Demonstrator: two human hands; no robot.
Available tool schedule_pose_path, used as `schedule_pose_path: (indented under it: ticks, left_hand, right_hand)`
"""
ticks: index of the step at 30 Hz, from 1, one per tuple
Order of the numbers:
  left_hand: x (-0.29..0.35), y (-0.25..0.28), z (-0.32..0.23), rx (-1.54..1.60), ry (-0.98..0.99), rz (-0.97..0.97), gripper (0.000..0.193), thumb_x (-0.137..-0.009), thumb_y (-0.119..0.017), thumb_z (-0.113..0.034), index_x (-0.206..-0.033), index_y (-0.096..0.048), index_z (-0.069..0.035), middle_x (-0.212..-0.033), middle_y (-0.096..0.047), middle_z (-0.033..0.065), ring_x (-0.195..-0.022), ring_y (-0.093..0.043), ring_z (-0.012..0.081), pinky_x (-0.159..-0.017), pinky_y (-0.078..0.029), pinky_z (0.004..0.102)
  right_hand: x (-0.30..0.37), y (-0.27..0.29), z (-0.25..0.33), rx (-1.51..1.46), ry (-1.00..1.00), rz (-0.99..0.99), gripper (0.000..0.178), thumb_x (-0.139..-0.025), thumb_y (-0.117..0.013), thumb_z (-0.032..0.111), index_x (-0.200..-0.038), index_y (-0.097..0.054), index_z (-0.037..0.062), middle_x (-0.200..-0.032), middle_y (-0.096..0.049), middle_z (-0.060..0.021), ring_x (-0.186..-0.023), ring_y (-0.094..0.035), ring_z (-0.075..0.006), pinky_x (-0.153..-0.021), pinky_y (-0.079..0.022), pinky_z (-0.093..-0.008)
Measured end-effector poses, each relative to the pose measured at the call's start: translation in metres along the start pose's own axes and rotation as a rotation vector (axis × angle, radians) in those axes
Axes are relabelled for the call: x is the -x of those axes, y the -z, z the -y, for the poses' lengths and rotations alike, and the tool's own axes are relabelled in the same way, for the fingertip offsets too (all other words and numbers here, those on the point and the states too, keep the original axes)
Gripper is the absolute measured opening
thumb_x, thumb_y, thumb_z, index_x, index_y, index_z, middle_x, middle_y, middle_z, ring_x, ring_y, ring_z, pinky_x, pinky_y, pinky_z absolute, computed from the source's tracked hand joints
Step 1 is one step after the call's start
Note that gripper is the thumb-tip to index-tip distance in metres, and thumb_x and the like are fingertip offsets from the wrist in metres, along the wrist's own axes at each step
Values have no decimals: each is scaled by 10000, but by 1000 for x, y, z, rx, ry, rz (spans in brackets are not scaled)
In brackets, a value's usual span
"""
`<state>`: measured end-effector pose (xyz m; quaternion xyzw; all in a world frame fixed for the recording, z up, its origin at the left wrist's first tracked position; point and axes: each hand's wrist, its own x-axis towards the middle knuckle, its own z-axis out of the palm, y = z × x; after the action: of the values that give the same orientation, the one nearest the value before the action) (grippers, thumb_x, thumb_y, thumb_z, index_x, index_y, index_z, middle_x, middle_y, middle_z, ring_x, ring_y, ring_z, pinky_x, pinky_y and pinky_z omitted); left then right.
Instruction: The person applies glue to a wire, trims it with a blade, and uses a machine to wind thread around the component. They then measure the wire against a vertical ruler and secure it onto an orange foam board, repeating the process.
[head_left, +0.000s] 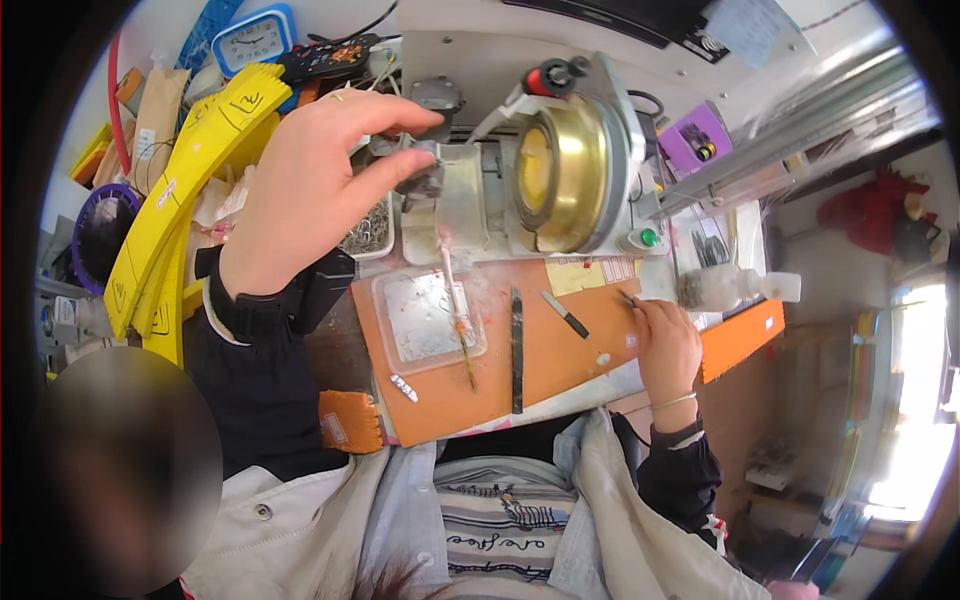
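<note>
My left hand (320, 180) is raised over the bench, thumb and fingers closed on a small grey knob (425, 165) at the left side of a grey machine (480, 200) with a brass-coloured drum (560, 170). My right hand (665, 345) rests on the orange work board (560, 355) at its right edge, fingers pinched on a thin dark tool (628, 299). On the board lie a clear plastic lid (425, 320), a thin brush-like stick (458, 315), a long dark file (516, 350) and a small knife (565, 314).
Yellow curved plastic pieces (175, 195), a blue clock (252, 40), a tray of small metal parts (368, 232) and a purple basket (98, 235) crowd the left. A clear bottle (725, 287) lies right of the machine. A purple box (695, 138) sits behind it.
</note>
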<state>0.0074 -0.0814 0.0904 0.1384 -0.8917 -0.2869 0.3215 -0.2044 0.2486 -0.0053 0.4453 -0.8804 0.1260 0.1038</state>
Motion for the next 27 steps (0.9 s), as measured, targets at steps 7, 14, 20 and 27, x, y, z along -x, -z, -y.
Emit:
schedule_pose_path:
  ticks: [7, 14, 20, 27]
  left_hand:
    - [-2, 1, 21, -57, -152, 118, 151, -769, -766, -97, -897, -736, -23, -932, -716, 84, -892, -638, 275, -762, -496, 359]
    - [-5, 3, 20, -107, -176, 102, 101, -758, -757, -88, -799, -705, -13, -846, -700, 76, -839, -622, 268, -740, -489, 361]
    - [0, 5, 16, -37, -110, 130, 115, -827, -691, -66, -856, -599, -4, -718, -609, 75, -746, -598, 256, -664, -460, 342]
    - [-2, 0, 3, 304, 70, 160, 89, -910, -611, -30, -860, -542, -4, -639, -489, 41, -529, -432, 102, -499, -338, 272]
  right_hand:
    - [-8, 62, 51, -731, -287, 18, 156, -1018, -509, 105, -976, -618, 2, -830, -643, -70, -698, -615, -168, -602, -473, -293]
    - [-50, 53, 149, -1695, -144, 803, 354, -1092, -390, 310, -1150, -555, 1, -719, -411, 46, -598, -349, -37, -533, -276, -207]
    - [-70, 15, 174, -2111, -425, 919, 526, -1082, -312, 478, -1107, -548, 8, -634, -276, 62, -501, -231, -46, -445, -201, -216]
    - [-82, 6, 177, -2312, -497, 893, 498, -1088, -287, 474, -1011, -539, 51, -625, -263, 68, -497, -200, -44, -442, -186, -215]
